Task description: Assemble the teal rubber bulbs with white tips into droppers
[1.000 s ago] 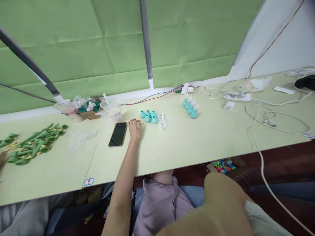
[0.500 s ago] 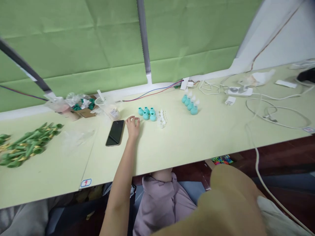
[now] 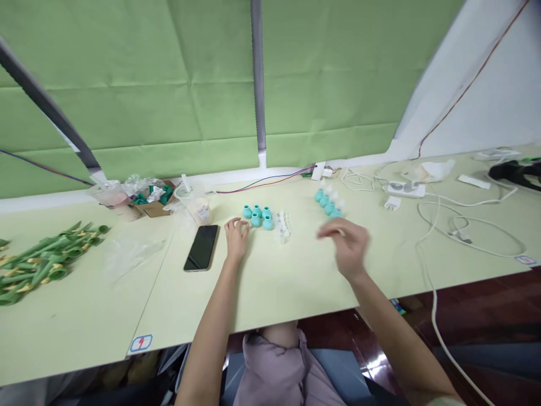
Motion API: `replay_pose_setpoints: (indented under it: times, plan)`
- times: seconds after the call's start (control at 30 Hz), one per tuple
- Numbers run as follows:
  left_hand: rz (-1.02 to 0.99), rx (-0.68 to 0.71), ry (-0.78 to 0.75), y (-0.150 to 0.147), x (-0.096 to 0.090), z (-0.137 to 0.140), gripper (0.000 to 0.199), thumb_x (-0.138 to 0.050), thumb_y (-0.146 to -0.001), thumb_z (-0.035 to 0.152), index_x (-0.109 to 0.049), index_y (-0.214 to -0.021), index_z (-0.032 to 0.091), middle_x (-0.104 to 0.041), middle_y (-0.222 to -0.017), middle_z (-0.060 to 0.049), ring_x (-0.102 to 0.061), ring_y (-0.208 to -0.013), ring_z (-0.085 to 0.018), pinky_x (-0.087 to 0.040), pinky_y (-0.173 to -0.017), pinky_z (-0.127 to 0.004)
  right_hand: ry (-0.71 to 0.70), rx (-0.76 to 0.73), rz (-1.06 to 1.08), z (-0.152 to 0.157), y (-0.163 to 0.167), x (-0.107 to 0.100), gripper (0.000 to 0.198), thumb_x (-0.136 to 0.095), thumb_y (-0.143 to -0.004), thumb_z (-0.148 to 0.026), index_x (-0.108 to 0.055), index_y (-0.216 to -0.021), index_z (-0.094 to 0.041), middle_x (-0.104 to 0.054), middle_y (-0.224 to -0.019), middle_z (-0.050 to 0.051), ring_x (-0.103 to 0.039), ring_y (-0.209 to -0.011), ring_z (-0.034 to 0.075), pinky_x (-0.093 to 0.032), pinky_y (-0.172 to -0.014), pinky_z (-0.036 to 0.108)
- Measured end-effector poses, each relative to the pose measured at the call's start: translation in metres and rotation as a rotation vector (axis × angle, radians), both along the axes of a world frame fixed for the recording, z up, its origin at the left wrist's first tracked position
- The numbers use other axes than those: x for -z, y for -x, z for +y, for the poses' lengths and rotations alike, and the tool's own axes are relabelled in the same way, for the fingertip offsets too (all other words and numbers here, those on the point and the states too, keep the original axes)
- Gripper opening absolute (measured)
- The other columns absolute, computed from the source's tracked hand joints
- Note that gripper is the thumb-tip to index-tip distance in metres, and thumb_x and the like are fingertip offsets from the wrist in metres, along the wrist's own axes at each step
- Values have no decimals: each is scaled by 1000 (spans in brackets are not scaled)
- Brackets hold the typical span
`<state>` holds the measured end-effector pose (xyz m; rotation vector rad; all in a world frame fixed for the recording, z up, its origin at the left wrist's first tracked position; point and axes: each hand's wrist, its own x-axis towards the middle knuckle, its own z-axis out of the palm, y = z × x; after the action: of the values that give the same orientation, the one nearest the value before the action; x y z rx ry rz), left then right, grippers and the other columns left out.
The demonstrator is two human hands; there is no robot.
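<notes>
My left hand (image 3: 237,237) rests on the table between a black phone (image 3: 202,248) and a cluster of small turquoise bulb-shaped pots (image 3: 256,220). Its fingers are bent and apart, with nothing visible in them. Beside the pots lies a bunch of small white pieces (image 3: 283,225), too small to make out fully. Over the table to their right is my right hand (image 3: 350,245), somewhat blurred. Its fingers stretch leftward, curved, and I see no object in them. Behind it stands a row of turquoise pots (image 3: 324,201) with whitish translucent pointed tops.
Green tubular pieces (image 3: 54,256) and a thin plastic bag (image 3: 131,256) lie at the left. A small cardboard box (image 3: 157,209) and a plastic cup (image 3: 198,206) stand at the back. A power strip (image 3: 403,189), a charger (image 3: 393,203) and white cables occupy the right.
My right hand has come up from below the table edge and is now over the table. My left hand stays beside the phone. The whole view has shifted slightly.
</notes>
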<state>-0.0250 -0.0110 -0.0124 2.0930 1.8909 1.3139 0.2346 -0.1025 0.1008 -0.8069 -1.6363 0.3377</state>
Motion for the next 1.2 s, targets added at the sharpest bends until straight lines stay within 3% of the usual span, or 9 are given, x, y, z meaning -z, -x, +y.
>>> replay_pose_setpoints:
  times: [0.17, 0.27, 0.37, 0.47, 0.63, 0.77, 0.9, 1.03, 1.2]
  plan:
    - [-11, -7, -12, 1, -2, -3, 21, -44, -85, 30, -61, -92, 21, -50, -110, -10, -39, -107, -26, -34, -94, -44, 148, -147, -572, 78, 16, 24, 14, -63, -73, -21, -69, -84, -27, -56, -93, 4, -49, -89, 19, -43, -78, 33]
    - [-16, -8, -6, 2, -2, -3, 21, -43, -85, 31, -61, -92, 21, -50, -110, -10, -39, -108, -26, -35, -94, -44, 200, -159, -710, 101, 20, 46, 22, -74, -63, -28, -69, -84, -27, -51, -95, 4, -46, -91, 20, -40, -84, 35]
    - [-11, -3, 3, 1, -2, -3, 21, -42, -86, 31, -60, -93, 22, -49, -111, -9, -39, -109, -26, -35, -94, -44, 233, -181, -759, 103, 16, 62, 31, -78, -57, -35, -70, -86, -28, -48, -95, 4, -44, -91, 21, -39, -83, 34]
    - [18, 8, 1, -2, -4, -4, 21, -42, -86, 31, -60, -93, 21, -48, -112, -9, -39, -109, -26, -35, -94, -44, 235, -192, -757, 98, 12, 68, 35, -79, -56, -34, -69, -90, -29, -47, -96, 3, -44, -92, 20, -38, -83, 33]
    - [53, 51, -57, -12, -16, -13, 18, -44, -85, 28, -59, -93, 22, -49, -114, -9, -39, -110, -24, -35, -95, -42, 207, -155, -698, 94, 17, 66, 21, -76, -61, -28, -71, -81, -27, -49, -90, 3, -45, -89, 19, -38, -80, 31]
    - [25, 186, -88, -26, -30, -26, 20, -48, -84, 30, -58, -99, 24, -51, -116, -8, -42, -111, -22, -33, -97, -41, 235, -224, -418, 91, 26, 62, 21, -72, -66, -34, -67, -84, -24, -53, -86, 2, -47, -85, 17, -39, -77, 29]
    - [-76, 367, -55, -41, -32, -36, 26, -50, -83, 34, -57, -105, 23, -59, -107, -7, -50, -103, -21, -39, -91, -38, 368, -314, -170, 89, 31, 62, 25, -66, -71, -37, -60, -88, -20, -59, -85, 1, -50, -71, 13, -37, -61, 24]
    - [-184, 399, 1, -49, -27, -35, 24, -53, -81, 35, -62, -99, 22, -64, -93, -5, -57, -88, -18, -44, -80, -33, 416, -362, -187, 86, 34, 63, 23, -61, -73, -33, -57, -91, -19, -61, -83, 0, -52, -67, 11, -35, -58, 22]
    - [-314, 386, 82, -47, -24, -27, 24, -61, -73, 36, -66, -89, 19, -67, -89, -4, -59, -83, -17, -45, -72, -30, 406, -330, -335, 89, 29, 65, 25, -60, -74, -27, -55, -97, -23, -65, -87, -2, -56, -68, 11, -38, -63, 23]
